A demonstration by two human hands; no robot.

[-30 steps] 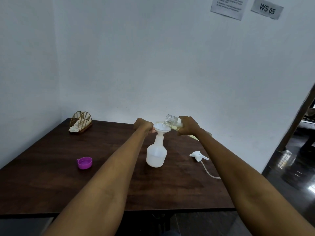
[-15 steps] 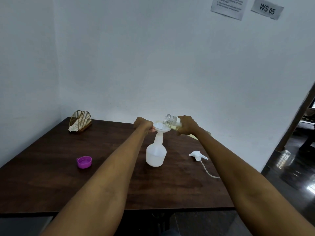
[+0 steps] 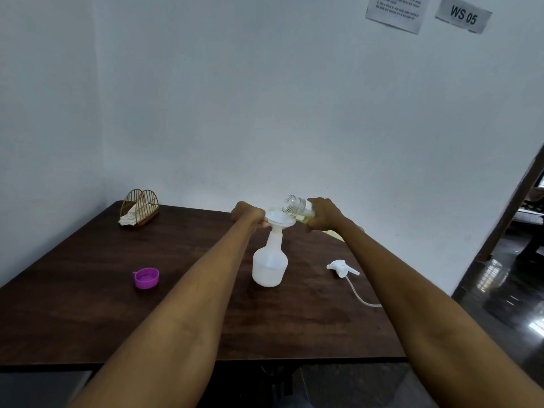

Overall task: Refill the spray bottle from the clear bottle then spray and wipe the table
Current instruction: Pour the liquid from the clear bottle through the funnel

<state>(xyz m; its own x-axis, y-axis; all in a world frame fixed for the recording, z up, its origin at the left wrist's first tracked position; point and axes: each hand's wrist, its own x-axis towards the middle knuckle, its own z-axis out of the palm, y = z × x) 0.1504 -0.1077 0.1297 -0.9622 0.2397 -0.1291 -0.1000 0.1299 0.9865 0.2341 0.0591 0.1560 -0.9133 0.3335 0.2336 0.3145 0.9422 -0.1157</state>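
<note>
Your right hand grips the clear bottle, fingers curled round its body, tipped nearly on its side with the open threaded mouth over the white funnel. Yellowish liquid shows in the part of the bottle next to your palm. Your left hand is closed at the funnel's left rim, pinching its edge. The funnel sits in the neck of the white spray bottle, which stands upright on the desk between your forearms.

Just to the right of the spray bottle lies the white trigger head, its thin tube trailing toward your right forearm. A purple cap rests open side up, well apart to the left. In the far left corner stands a gold wire holder with a crumpled white cloth in it.

The desk is dark brown wood, pushed into a corner of white walls. A sign reading "WS 05" and a printed sheet hang high on the right. Glossy dark floor shows at the right.
</note>
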